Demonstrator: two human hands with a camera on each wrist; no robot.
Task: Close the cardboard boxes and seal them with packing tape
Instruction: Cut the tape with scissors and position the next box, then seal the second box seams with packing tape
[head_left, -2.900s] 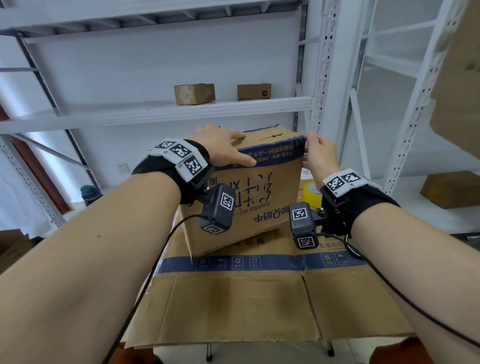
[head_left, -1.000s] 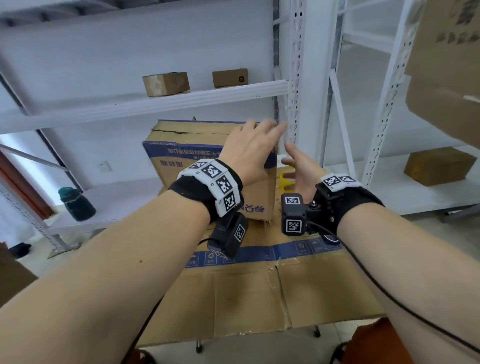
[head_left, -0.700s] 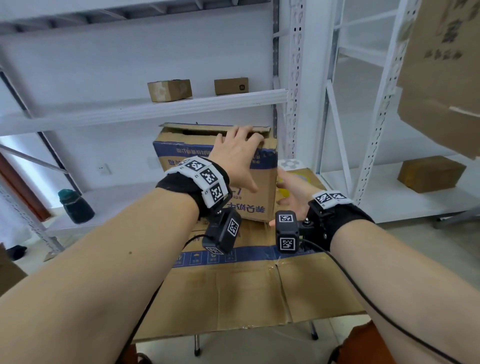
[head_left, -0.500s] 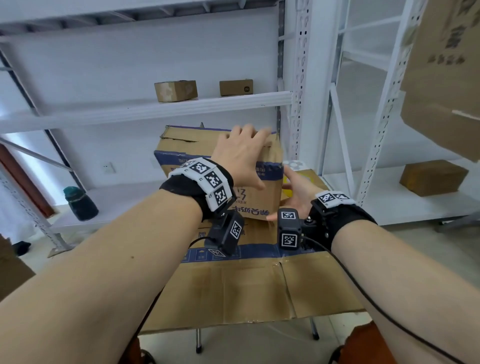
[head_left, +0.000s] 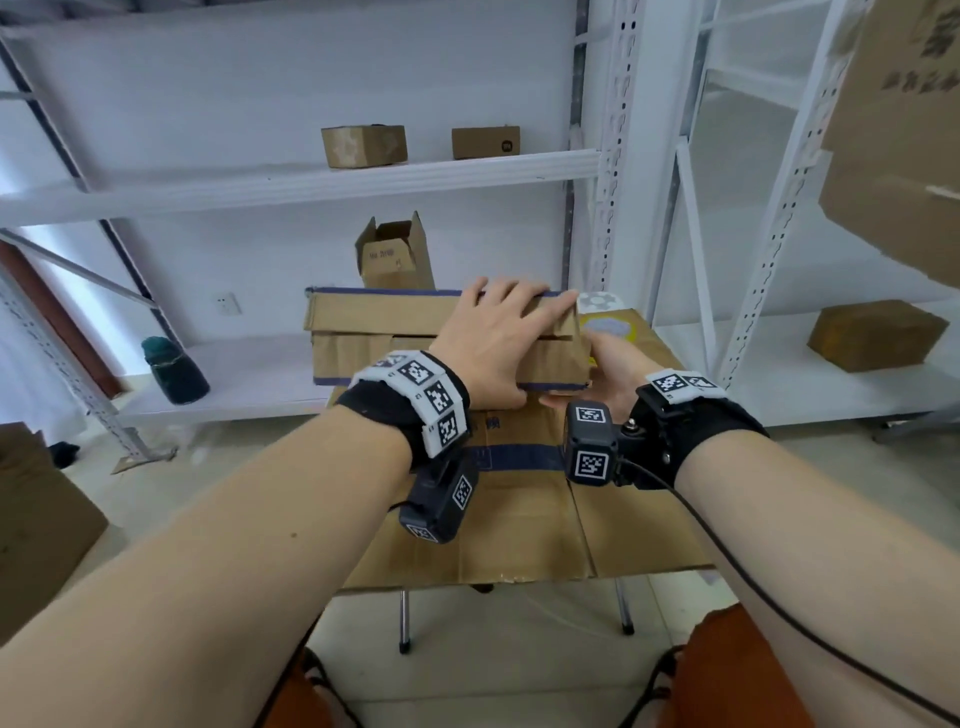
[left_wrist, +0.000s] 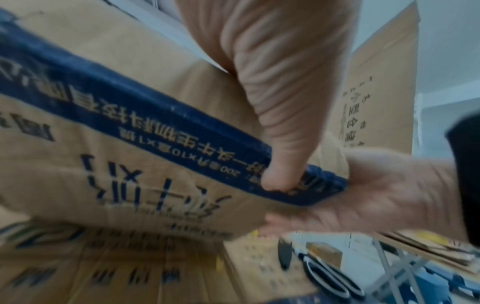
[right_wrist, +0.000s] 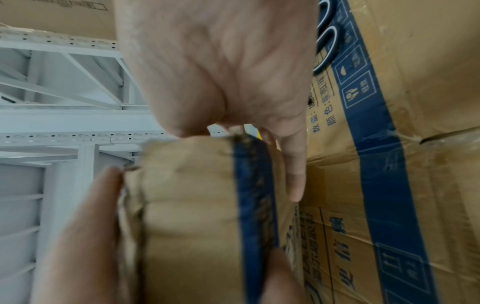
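Observation:
A cardboard box (head_left: 374, 332) with blue stripes lies on flattened cardboard (head_left: 519, 530) on the table, its flapped face turned up with a seam showing. My left hand (head_left: 493, 343) lies across the right part of that face, and its thumb (left_wrist: 275, 176) presses the blue stripe on the near side. My right hand (head_left: 608, 374) clasps the box's near right corner (right_wrist: 192, 205), thumb on one side and fingers on the other. A yellow tape roll (head_left: 608, 328) sits just behind that corner.
A small open box (head_left: 395, 254) stands behind the big one. Scissors (left_wrist: 330, 277) lie on the flattened cardboard. White racks hold two small boxes (head_left: 363, 145), a dark bottle (head_left: 174, 371) and a brown box (head_left: 872, 335). A large carton (head_left: 904, 130) looms at the upper right.
The box has been tipped over from standing tall to lying low, flapped face now up. Both hands moved with it, and the small open box behind has come into view.

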